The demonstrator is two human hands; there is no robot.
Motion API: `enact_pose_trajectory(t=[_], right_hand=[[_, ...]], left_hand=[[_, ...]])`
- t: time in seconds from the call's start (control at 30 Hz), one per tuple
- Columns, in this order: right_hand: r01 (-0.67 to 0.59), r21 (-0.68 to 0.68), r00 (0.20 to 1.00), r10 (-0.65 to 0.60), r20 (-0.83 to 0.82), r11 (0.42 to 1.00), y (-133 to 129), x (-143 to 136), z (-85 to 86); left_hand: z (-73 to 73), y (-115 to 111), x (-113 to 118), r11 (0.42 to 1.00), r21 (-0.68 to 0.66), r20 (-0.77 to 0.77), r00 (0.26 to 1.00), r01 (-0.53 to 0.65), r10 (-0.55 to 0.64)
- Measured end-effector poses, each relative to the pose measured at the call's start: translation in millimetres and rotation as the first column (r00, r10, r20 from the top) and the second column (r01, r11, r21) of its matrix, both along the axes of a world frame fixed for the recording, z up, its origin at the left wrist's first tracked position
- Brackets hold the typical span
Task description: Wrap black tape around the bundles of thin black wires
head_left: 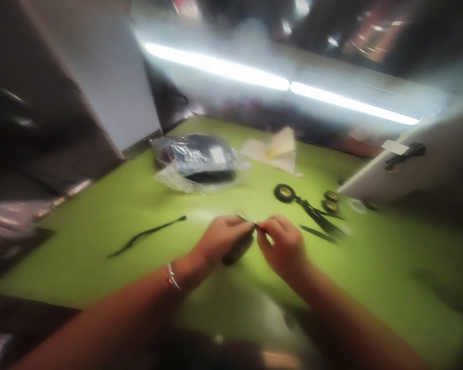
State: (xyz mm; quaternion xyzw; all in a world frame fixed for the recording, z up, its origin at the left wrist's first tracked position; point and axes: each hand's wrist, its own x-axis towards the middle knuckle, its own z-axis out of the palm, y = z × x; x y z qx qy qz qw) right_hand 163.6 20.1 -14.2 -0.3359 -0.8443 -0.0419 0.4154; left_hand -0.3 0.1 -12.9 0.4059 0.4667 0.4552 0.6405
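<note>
My left hand (227, 234) and my right hand (283, 244) meet over the front middle of the green table, both closed in a pinch. Between their fingertips is a thin dark strand, too blurred to name, with a fine loose end (245, 217) rising above the left fingers. A dark rounded object (238, 252) shows under my left palm; whether that hand holds it I cannot tell. To the left lies a thin black cable-like strip (146, 235). Right of my hands are several black strips (320, 218) in a bunch and a roll of black tape (284, 192).
A clear plastic bag (200, 159) with dark contents lies at the back, beside a folded pale paper (275, 151). Small tape rolls (331, 201) and a white ring (357, 206) sit near the right panel (405, 174). A lit tube lamp (216, 67) spans the back.
</note>
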Motion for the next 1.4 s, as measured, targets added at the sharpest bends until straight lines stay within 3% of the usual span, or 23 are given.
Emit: enact_pose_trajectory(t=[0.1, 0.27, 0.47, 0.53, 0.63, 0.73, 0.83, 0.9, 1.0, 1.1, 1.23, 1.4], right_hand=[[-0.029, 0.193, 0.989, 0.0, 0.15, 0.981, 1.3, 1.1, -3.0], [-0.07, 0.291, 0.974, 0.002, 0.226, 0.954, 1.8, 4.5, -5.5], [-0.068, 0.324, 0.961, -0.026, 0.277, 0.944, 1.3, 2.3, -13.4], [-0.056, 0.26, 0.974, -0.005, 0.226, 0.964, 2.2, 0.7, -12.7], [-0.048, 0.012, 0.998, 0.047, 0.05, 0.999, 3.1, -0.7, -8.9], [-0.088, -0.233, 0.995, 0.075, -0.061, 0.968, 2.6, -0.5, -4.6], [-0.11, -0.32, 0.992, 0.082, -0.098, 0.941, 1.6, 0.5, -1.2], [-0.097, -0.328, 0.991, 0.061, -0.118, 0.94, 1.2, 1.1, 0.5], [-0.062, -0.234, 0.996, 0.043, -0.082, 0.97, 0.9, 1.7, 1.0], [0.015, -0.029, 0.998, -0.013, 0.063, 0.999, 0.9, 1.6, -1.4], [0.086, 0.207, 0.967, -0.132, 0.216, 0.975, 1.7, 1.9, -4.6], [0.129, 0.276, 0.953, -0.196, 0.232, 0.953, 1.8, 1.6, -4.7]], left_hand=[[-0.8, 1.7, -0.9, 0.998, -0.02, 0.086, 0.995, -0.053, 0.055], [2.3, 1.6, -0.2, 0.991, -0.123, 0.207, 0.976, -0.048, 0.073], [-5.2, 2.8, 0.4, 0.985, -0.164, 0.065, 0.996, -0.053, 0.065], [-7.6, 3.9, -0.5, 0.991, -0.124, 0.046, 0.997, -0.052, 0.058], [-7.5, 5.2, -2.1, 0.999, -0.01, -0.029, 0.998, -0.047, 0.047], [-4.8, 5.6, -2.5, 0.987, 0.139, -0.175, 0.979, -0.084, 0.108], [-1.9, 5.5, -1.8, 0.965, 0.25, -0.251, 0.957, -0.083, 0.147], [-0.2, 5.5, -1.6, 0.967, 0.252, -0.261, 0.958, -0.049, 0.116], [0.8, 5.5, -2.2, 0.984, 0.179, -0.205, 0.978, -0.001, 0.038], [-0.8, 5.5, -2.9, 0.996, 0.091, -0.119, 0.993, 0.006, 0.005], [-3.6, 4.6, -2.6, 0.999, -0.003, 0.011, 0.999, 0.052, -0.052], [-6.1, 3.8, -0.9, 0.997, -0.07, 0.141, 0.99, 0.041, -0.031]])
